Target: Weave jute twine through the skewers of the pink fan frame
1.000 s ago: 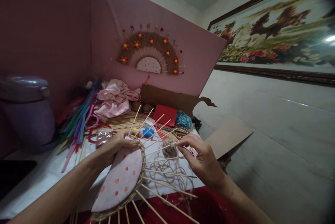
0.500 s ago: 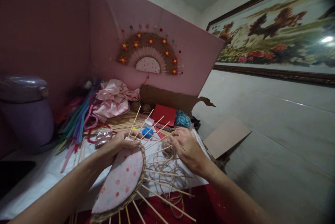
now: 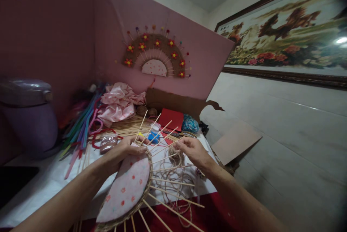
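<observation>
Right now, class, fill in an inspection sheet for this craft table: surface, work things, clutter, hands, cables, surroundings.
Surface: table under a white cover.
Work things: pink dotted half-disc with a woven rim and radiating sticks; jute twine looped among the sticks.
Clutter: pipe cleaners, pink cloth, stick bundle, red card, blue yarn, cardboard.
Hands: left hand grips the half-disc's rim; right hand is at the jute twine, grip unclear.
Cables: nothing seen.
Surroundings: pink board bearing a finished fan, purple appliance, framed painting.
</observation>
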{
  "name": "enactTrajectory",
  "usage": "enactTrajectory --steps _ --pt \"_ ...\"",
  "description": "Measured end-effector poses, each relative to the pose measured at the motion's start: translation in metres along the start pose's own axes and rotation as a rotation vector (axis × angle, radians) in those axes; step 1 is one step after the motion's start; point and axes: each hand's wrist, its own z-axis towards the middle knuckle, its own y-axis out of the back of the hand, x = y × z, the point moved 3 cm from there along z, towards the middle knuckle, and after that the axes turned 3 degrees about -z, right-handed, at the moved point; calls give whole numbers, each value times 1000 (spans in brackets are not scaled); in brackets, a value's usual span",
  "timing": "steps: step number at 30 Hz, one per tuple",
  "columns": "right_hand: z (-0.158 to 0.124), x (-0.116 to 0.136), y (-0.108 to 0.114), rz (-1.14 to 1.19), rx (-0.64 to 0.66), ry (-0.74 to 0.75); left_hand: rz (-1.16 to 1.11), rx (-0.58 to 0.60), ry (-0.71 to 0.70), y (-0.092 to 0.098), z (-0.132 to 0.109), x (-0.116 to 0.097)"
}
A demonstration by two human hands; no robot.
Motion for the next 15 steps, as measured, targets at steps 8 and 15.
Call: enactTrajectory --steps 8,15 --pt "-9 0 12 -135 -95 105 7 -29 -8 -3 -1 -1" --pt "-10 15 0 -430 42 231 -7 -22 6 1 1 2"
